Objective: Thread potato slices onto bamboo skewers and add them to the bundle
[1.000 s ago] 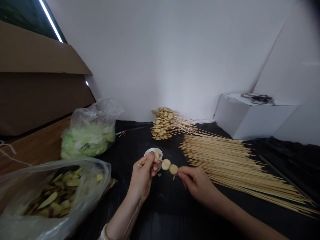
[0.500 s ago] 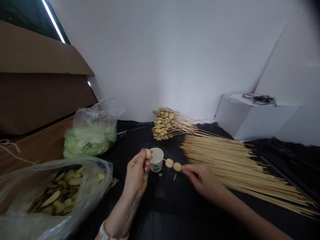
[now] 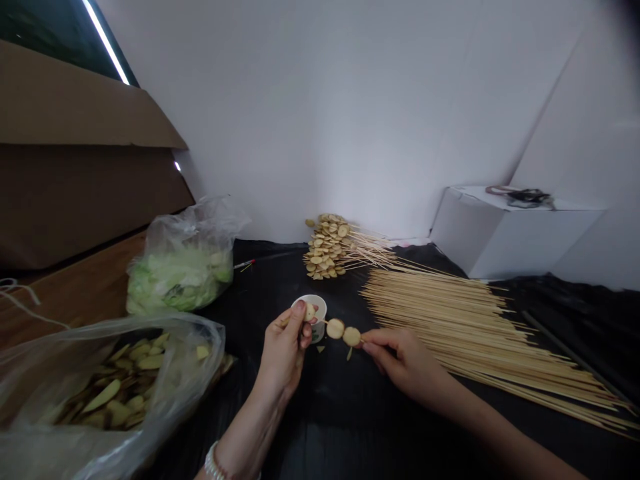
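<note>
My left hand (image 3: 286,343) pinches a pale potato slice (image 3: 311,312) between thumb and fingers, in front of a white paper cup (image 3: 303,299). To its right, my right hand (image 3: 400,357) grips a thin wooden skewer (image 3: 326,322) near two potato slices (image 3: 336,328) threaded on it. The skewer's tip points left at the slice in my left hand; whether it touches that slice I cannot tell. Small potato scraps (image 3: 321,349) lie on the black sheet (image 3: 330,407) below.
Filled potato skewers (image 3: 327,247) are piled by the wall. Bare skewers (image 3: 465,327) spread out at right. An open plastic bag of potato slices (image 3: 120,393) sits front left, a bag of green vegetables (image 3: 180,280) behind it. A white box (image 3: 515,230) stands back right.
My left hand has moved right with its potato slice, now in front of the cup and close to the skewer tip. The right hand and skewer have shifted very slightly left.
</note>
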A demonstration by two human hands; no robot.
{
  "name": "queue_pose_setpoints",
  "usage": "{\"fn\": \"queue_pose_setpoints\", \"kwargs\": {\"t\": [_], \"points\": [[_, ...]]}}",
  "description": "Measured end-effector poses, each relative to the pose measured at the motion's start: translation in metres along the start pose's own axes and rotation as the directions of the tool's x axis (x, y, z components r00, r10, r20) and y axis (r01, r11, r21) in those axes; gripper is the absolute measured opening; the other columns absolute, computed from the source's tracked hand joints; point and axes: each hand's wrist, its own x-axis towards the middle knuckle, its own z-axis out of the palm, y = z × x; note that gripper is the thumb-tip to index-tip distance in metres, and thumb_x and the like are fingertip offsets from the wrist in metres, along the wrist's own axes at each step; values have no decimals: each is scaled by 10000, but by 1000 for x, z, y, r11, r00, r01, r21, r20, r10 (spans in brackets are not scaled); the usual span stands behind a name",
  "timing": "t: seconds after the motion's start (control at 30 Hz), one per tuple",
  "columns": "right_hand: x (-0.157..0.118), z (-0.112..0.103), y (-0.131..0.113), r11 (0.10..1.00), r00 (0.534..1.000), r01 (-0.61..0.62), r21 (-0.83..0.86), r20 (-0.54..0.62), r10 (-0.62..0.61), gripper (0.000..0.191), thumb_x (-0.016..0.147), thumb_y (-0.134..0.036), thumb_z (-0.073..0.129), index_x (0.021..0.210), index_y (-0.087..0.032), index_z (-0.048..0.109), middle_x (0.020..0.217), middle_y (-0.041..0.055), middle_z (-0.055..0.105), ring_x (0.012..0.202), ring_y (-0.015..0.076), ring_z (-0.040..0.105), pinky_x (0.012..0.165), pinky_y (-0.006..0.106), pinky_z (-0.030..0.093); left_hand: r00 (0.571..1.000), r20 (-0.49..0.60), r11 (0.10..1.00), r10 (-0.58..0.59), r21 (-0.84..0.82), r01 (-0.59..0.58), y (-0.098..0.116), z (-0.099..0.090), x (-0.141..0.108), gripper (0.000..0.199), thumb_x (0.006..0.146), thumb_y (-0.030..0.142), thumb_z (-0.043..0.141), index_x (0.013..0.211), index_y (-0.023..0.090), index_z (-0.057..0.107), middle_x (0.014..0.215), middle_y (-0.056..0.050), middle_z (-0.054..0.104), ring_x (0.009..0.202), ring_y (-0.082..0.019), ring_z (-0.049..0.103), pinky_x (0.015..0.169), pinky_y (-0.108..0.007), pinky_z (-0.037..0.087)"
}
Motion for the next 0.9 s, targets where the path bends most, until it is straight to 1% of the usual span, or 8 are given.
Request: {"fn": "queue_pose_setpoints", "kwargs": {"t": [0.17,0.47,0.6,0.73,0.9], "points": [[1,0,1,1000,1000,7,6,-8,-7,301,907,-249,442,666,-177,606,563,-33,522,541,90,451,539,211,303,1000,5,1000,26,-13,-26,1,-2,1,311,696,389,716,702,83,658,546,8,512,433,-6,321,395,-125,214],[0,1,0,1000,1000,-6,3,-13,6,308,905,-250,435,653,-179,598,553,-30,511,534,93,443,532,213,298,1000,-12,999,23,-25,-23,3,-2,0,308,691,384,722,730,85,661,575,6,516,439,-7,330,385,-124,213],[0,0,-1,1000,1000,-23,1,-14,23,310,903,-258,437,649,-178,595,538,-31,501,524,94,437,526,213,296,999,-16,1000,31,-7,-31,4,-2,0,318,681,392,728,711,83,660,586,-1,524,440,-8,330,382,-127,211],[0,0,0,1000,1000,-8,2,-12,8,311,906,-255,433,650,-178,592,541,-33,496,526,92,437,528,212,298,999,-10,999,32,1,-32,3,-2,1,326,679,399,727,723,81,671,570,3,514,439,-10,327,385,-131,211],[0,2,3,1000,1000,0,8,1,0,308,911,-263,430,661,-180,589,553,-37,494,539,91,443,537,210,305,999,3,998,49,33,-49,1,-1,0,311,686,397,720,691,91,666,526,15,496,434,-15,326,395,-138,221]]}}
